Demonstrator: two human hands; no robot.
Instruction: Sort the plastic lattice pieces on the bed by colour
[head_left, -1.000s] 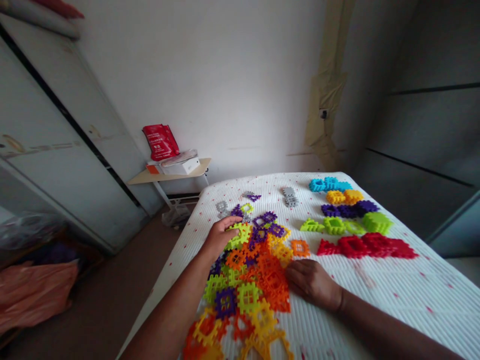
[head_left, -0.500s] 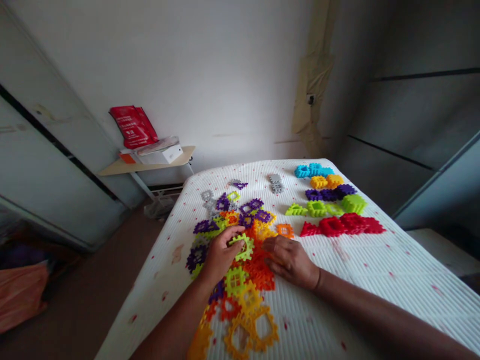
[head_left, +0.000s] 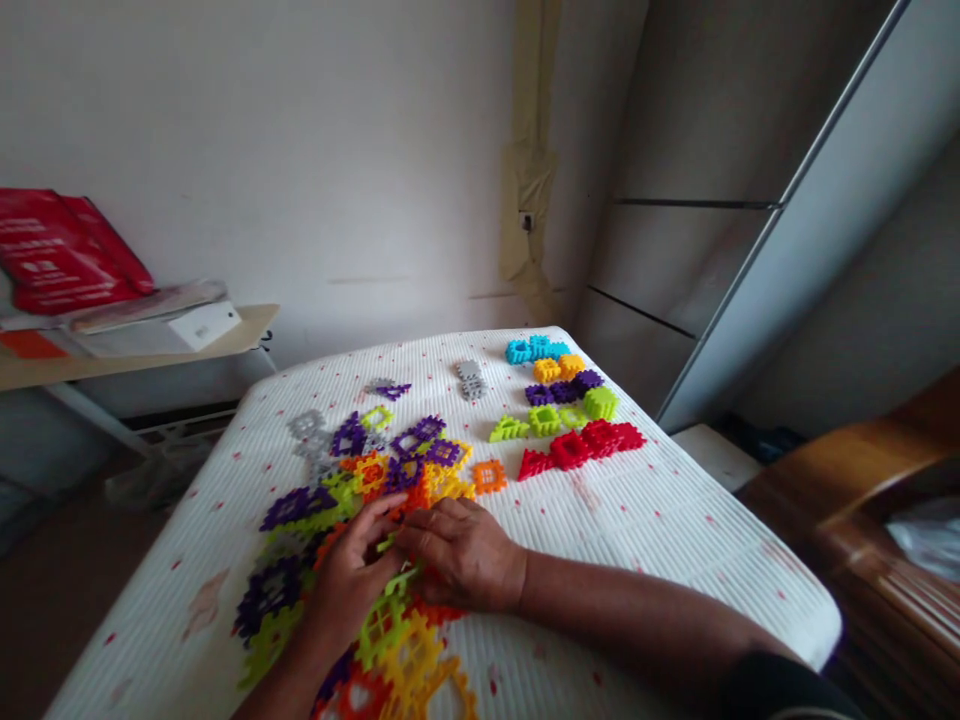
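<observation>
To the near left of the square orange plastic window tile, the left hand pinches a lime-green toothed plastic piece, axis hidden, against the curled right hand, whose hold I cannot tell.

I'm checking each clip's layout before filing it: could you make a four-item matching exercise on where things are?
1. Left hand and right hand
2. Light-blue toothed pieces
3. Red toothed pieces
4. Wall socket

A. Farthest coloured row
B. Amid beige covering
C. Close together at the mixed pile
D. Nearest coloured row

Pairs: 1-C, 2-A, 3-D, 4-B
</observation>
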